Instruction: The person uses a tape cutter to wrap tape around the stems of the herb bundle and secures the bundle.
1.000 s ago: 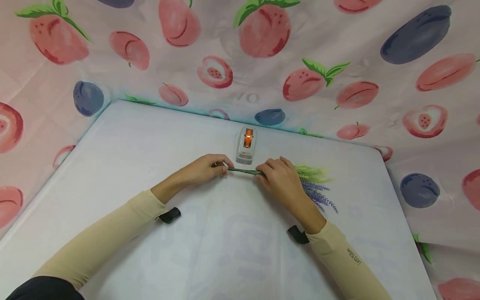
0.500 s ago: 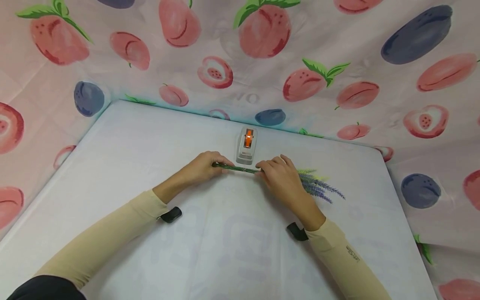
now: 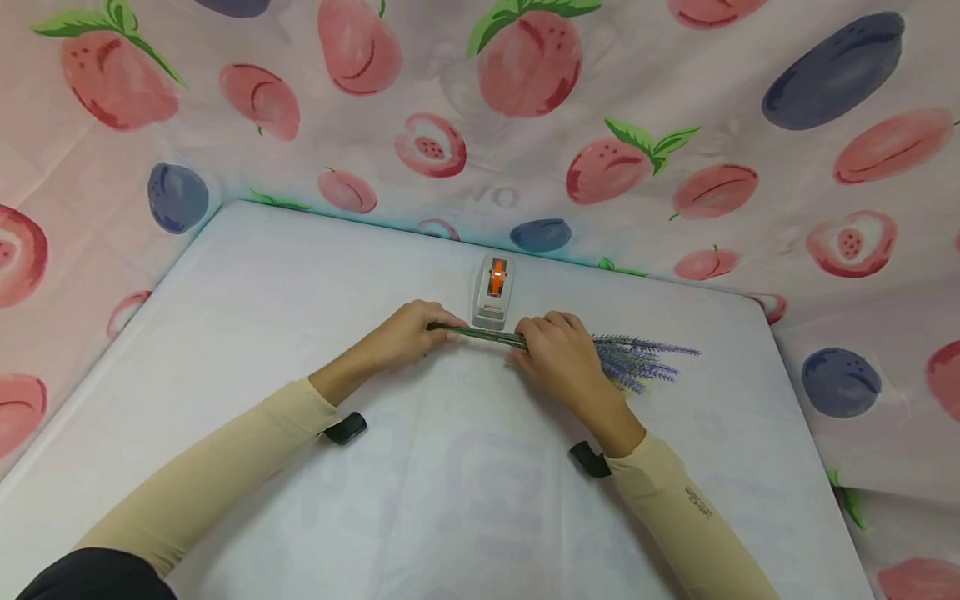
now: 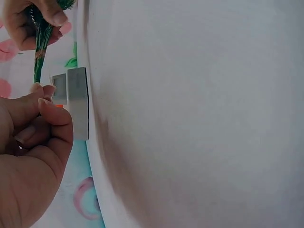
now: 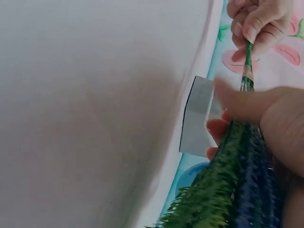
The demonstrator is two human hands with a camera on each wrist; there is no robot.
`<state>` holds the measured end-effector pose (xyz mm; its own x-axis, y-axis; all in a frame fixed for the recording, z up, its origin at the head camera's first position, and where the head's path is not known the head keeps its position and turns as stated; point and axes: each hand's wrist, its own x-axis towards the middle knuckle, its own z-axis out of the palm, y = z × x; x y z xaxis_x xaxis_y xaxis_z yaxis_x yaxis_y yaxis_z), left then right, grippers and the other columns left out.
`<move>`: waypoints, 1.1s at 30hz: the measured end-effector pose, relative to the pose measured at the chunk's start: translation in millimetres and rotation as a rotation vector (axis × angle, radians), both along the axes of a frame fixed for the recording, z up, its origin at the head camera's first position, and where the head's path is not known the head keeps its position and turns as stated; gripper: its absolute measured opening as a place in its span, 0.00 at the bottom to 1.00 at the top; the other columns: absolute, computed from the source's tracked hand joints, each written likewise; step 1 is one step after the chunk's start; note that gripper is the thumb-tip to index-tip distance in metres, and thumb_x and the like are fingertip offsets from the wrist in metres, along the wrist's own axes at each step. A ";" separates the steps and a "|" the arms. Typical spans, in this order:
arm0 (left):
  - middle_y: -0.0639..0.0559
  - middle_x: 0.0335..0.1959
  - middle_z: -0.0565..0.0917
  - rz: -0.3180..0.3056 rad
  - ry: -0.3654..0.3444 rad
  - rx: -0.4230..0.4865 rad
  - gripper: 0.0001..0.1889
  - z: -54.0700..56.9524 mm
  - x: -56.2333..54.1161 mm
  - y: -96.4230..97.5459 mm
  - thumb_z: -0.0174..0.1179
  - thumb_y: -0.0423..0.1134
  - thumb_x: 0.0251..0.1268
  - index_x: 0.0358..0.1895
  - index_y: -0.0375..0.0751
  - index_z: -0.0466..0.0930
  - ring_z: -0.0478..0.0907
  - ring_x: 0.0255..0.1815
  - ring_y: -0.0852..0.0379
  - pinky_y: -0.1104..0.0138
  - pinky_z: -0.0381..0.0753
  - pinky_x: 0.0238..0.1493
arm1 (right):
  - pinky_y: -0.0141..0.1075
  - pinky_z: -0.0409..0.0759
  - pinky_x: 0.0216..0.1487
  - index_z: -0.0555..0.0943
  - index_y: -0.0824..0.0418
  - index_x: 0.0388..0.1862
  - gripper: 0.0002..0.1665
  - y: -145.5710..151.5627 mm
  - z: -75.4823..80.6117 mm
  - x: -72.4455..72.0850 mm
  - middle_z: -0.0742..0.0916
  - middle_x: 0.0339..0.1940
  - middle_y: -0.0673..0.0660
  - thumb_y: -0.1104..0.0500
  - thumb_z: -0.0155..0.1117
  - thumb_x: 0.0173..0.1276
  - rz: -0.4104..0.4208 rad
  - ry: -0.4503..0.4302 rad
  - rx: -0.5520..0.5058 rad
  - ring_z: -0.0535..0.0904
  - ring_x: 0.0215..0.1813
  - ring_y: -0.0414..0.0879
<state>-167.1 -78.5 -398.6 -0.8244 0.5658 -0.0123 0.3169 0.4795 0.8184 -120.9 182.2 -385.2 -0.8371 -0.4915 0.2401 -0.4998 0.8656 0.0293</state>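
Two hands held one bunch of flowers [image 3: 637,360] level above the white desk [image 3: 465,508], stem ends toward the left and purple and yellow-green heads toward the right. The left hand [image 3: 415,331] pinched the cut ends between thumb and fingertips; the right hand [image 3: 558,354] was wrapped round the stems [image 3: 489,335] just below the heads, its thumb blurred in the right wrist view.

On the far part of the desk, just beyond the stems, stood a grey tape dispenser [image 3: 492,292] with an orange wheel, touched by neither hand. Behind it hung a fruit-print cloth [image 3: 420,50].

As for progress, the gathering looked done: the stems ran together as a single bundle, and a pale brownish band [image 4: 41,54], probably tape, circled them between the hands. Whether that band was fully fastened could not be told. Letting go and laying the bunch down seemed left to do.
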 end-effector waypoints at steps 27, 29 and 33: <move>0.44 0.39 0.85 0.024 -0.064 -0.010 0.15 -4.9 -2.6 -0.7 0.52 0.35 0.80 0.61 0.39 0.83 0.76 0.45 0.51 0.58 0.74 0.53 | 0.59 0.73 0.66 0.88 0.58 0.43 0.08 0.8 -7.6 -5.6 0.89 0.40 0.56 0.58 0.74 0.67 0.045 0.117 -0.077 0.85 0.47 0.54; 0.45 0.34 0.84 0.026 -0.071 0.011 0.14 -3.8 -1.7 0.6 0.52 0.35 0.80 0.59 0.42 0.82 0.76 0.39 0.51 0.60 0.74 0.48 | 0.59 0.72 0.67 0.88 0.58 0.43 0.06 0.8 -6.7 -6.6 0.89 0.41 0.55 0.58 0.72 0.69 0.037 0.110 -0.069 0.85 0.48 0.54; 0.46 0.33 0.84 0.034 -0.077 0.036 0.10 -2.3 -0.2 2.5 0.53 0.35 0.79 0.55 0.44 0.80 0.76 0.34 0.51 0.62 0.75 0.42 | 0.60 0.70 0.69 0.87 0.58 0.42 0.06 0.3 -5.5 -8.5 0.89 0.41 0.55 0.57 0.68 0.73 0.017 0.085 -0.062 0.84 0.49 0.55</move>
<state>-167.3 -76.0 -400.9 -0.8407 0.5386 -0.0567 0.2361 0.4588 0.8566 -129.4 182.5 -390.7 -0.8041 -0.4871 0.3407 -0.5122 0.8586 0.0187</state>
